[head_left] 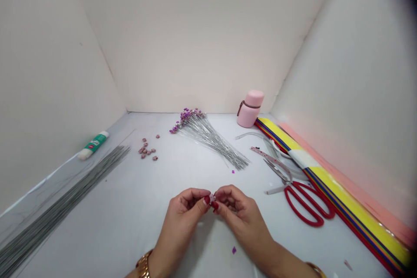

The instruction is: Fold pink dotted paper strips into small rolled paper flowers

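My left hand [185,215] and my right hand [237,212] meet low in the middle of the white table. Their fingertips pinch a tiny pinkish paper piece [212,198] between them; both hands are closed on it. A gold bracelet shows on each wrist. Farther back lies a bundle of silver wires with small purple flowers on their tips [208,135]. Left of it sit several small pink paper flowers [147,149], loose on the table.
Red-handled scissors [301,197] and thin paper strips lie right of my hands. Coloured paper sheets [339,193] run along the right wall, a pink bottle [249,108] behind them. A long wire bundle [55,210] and a glue tube [94,144] lie left. White walls enclose the table.
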Motion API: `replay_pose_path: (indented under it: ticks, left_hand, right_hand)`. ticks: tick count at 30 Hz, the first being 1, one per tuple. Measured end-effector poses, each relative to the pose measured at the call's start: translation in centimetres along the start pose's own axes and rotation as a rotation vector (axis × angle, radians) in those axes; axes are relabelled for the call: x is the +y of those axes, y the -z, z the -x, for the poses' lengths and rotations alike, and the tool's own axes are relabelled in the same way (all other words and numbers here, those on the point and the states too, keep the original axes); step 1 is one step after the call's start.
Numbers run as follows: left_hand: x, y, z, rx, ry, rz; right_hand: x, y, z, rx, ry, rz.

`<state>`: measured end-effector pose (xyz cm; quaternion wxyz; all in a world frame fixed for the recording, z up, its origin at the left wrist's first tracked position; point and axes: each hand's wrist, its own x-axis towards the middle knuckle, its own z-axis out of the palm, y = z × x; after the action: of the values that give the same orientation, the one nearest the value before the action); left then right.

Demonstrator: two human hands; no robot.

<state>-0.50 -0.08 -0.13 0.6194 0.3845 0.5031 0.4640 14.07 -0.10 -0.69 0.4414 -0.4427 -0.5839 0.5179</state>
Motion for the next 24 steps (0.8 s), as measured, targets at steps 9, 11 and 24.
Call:
replay_pose_path:
  ticks: [9,11,24]
  left_hand:
    - [0.29,-0.18,0.07,-0.082,-0.009,0.026]
    - [0.21,-0.16,0.07,-0.081,-0.015,0.025]
    - [-0.42,-0.19,-0.02,-0.061,0.04,0.097]
  right_hand:
    - [-0.16,0.15,-0.05,0.006,0.067,0.11]
    - [-0.25,0.1,0.0,0.023,0.077,0.121]
    - [-0.25,0.11,-0.04,0.02,0.074,0.066]
